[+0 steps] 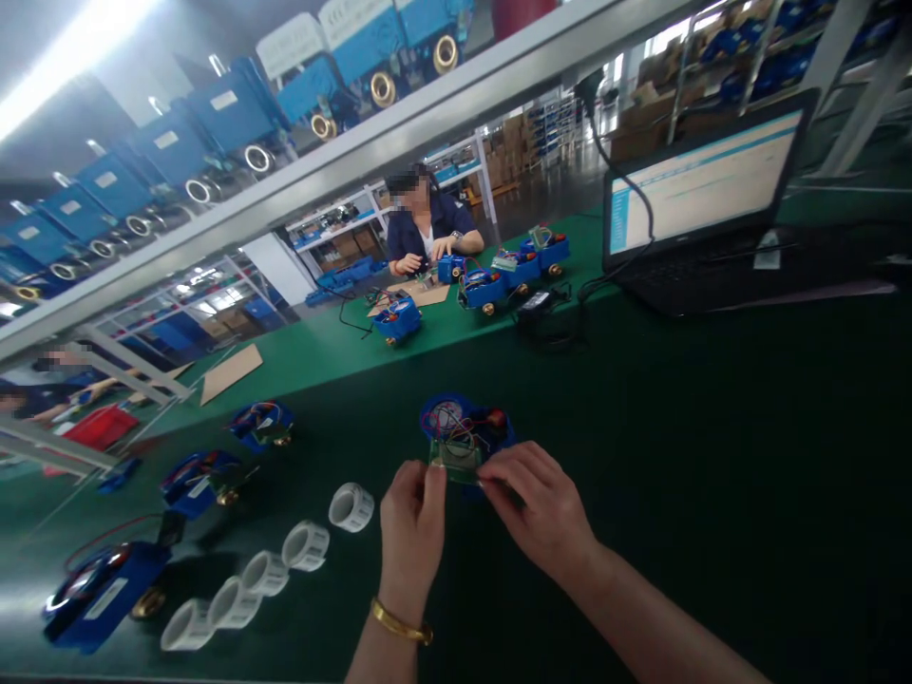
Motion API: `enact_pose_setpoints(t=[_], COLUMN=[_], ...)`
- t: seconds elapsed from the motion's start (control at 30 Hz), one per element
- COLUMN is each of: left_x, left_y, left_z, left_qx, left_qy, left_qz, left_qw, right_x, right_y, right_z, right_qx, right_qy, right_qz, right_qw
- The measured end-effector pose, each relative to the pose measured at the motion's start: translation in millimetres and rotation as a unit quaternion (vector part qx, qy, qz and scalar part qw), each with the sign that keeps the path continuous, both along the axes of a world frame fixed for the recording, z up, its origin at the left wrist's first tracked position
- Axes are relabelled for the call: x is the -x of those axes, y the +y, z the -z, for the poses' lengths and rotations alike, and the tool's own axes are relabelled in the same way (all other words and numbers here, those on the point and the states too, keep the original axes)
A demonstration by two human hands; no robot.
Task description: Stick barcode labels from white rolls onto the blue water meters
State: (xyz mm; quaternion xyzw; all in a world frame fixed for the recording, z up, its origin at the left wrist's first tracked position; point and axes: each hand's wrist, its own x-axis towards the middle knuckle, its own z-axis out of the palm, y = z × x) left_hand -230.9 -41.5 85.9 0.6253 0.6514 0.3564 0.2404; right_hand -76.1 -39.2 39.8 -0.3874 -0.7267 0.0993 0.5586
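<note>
A small green circuit board [457,460] is held flat between my two hands at the front of an opened blue meter housing [446,407]. My left hand [414,518] pinches the board's left end, thumb on top. At the right end, the fingertips of my right hand [540,499] close on the board's edge. Thin coloured wires run from the board into the housing, where a round part and a red-orange piece show. The undersides of the board and my lower fingertips are hidden.
Several label rolls [305,546] stand in a row to my left, beside more opened blue meters [106,594]. A laptop [702,204] with cables sits at the right rear. Overhead, a metal shelf [306,161] carries blue meters. Across the bench a person [431,228] works with both hands.
</note>
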Motion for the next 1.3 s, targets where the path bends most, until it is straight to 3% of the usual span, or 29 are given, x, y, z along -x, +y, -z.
enact_pose_setpoints(t=[0.2,0.4,0.5,0.73,0.97,1.17,1.3], left_x=[-0.1,1.3,0.2,-2.0,-4.6,-2.6,-5.2], left_y=[0.9,-0.2,-1.5,-9.9,-11.9,-4.4,-5.8], left_z=[5.4,15.0,18.0,22.8,17.8,25.0,27.6], left_qx=[0.03,0.043,0.033,0.01,0.034,0.03,0.0], left_qy=[-0.024,-0.063,-0.084,-0.128,-0.145,-0.178,-0.196], left_qz=[-0.016,-0.021,-0.027,-0.029,-0.031,-0.033,-0.049], left_qw=[0.999,0.997,0.996,0.991,0.988,0.983,0.979], right_x=[-6.1,-7.6,-6.3,-10.2,-13.5,-9.9,1.5], right_y=[-5.0,-3.4,-1.8,6.5,17.7,17.4,10.2], right_z=[-2.6,0.0,3.7,29.4,50.3,41.7,29.9], right_qx=[0.034,0.141,0.168,0.226,0.216,0.217,0.219], right_qy=[-0.008,-0.001,-0.01,-0.049,-0.086,-0.075,-0.044], right_qz=[0.0,0.105,0.12,0.129,0.123,0.1,0.148], right_qw=[0.999,0.984,0.978,0.964,0.965,0.968,0.964])
